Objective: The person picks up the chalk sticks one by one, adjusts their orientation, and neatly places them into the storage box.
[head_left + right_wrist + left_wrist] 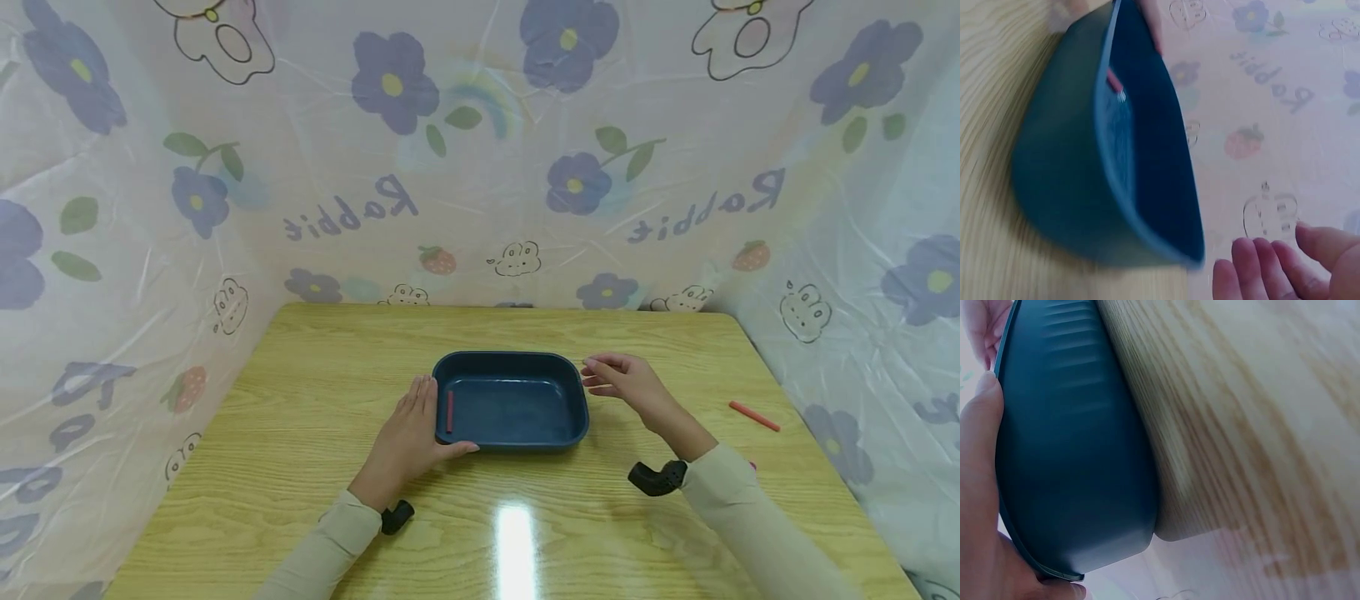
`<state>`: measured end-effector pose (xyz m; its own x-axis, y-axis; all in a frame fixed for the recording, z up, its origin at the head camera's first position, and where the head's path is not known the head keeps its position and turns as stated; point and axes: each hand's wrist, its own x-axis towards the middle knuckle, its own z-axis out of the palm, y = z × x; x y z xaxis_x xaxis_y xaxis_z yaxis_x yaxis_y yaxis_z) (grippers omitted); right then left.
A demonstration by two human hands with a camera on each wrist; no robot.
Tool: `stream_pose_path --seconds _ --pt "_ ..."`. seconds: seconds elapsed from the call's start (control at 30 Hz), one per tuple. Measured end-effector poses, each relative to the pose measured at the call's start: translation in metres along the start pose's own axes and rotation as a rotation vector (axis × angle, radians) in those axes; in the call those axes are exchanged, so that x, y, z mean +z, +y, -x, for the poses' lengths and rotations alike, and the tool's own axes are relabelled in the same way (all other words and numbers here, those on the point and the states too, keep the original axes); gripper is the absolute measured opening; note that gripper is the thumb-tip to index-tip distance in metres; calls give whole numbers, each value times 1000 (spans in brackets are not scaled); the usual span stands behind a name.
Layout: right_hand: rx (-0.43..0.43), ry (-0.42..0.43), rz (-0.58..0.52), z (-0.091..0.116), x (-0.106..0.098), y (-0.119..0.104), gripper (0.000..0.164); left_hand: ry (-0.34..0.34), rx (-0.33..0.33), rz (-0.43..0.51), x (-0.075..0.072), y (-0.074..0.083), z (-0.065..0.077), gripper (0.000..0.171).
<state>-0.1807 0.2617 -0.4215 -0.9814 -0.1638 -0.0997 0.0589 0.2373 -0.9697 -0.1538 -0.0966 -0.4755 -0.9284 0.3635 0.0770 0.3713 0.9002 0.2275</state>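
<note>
A dark blue rectangular basin (510, 447) stands on the wooden table. Inside it, along the left end, lies a thin red stick (450, 411), also seen in the right wrist view. My left hand (411, 433) rests against the basin's left side with straight fingers, its thumb stretched along the front rim. In the left wrist view the thumb tip (988, 384) touches the rim. Just off the basin's right rim is my right hand (626, 385), fingers loosely extended and holding nothing.
Another red stick (754, 416) lies on the table (315, 358) at the right. A small bit of pink (752, 466) peeks out beside the right sleeve. Black curved pieces (657, 478) sit at both wrists. A printed curtain (480, 167) encloses the table's back and sides.
</note>
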Motion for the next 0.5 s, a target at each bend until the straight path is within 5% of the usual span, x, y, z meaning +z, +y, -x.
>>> stream_pose_path --seconds 0.5 --pt "89 74 149 50 -74 31 56 -2 -6 -12 1 0 0 124"
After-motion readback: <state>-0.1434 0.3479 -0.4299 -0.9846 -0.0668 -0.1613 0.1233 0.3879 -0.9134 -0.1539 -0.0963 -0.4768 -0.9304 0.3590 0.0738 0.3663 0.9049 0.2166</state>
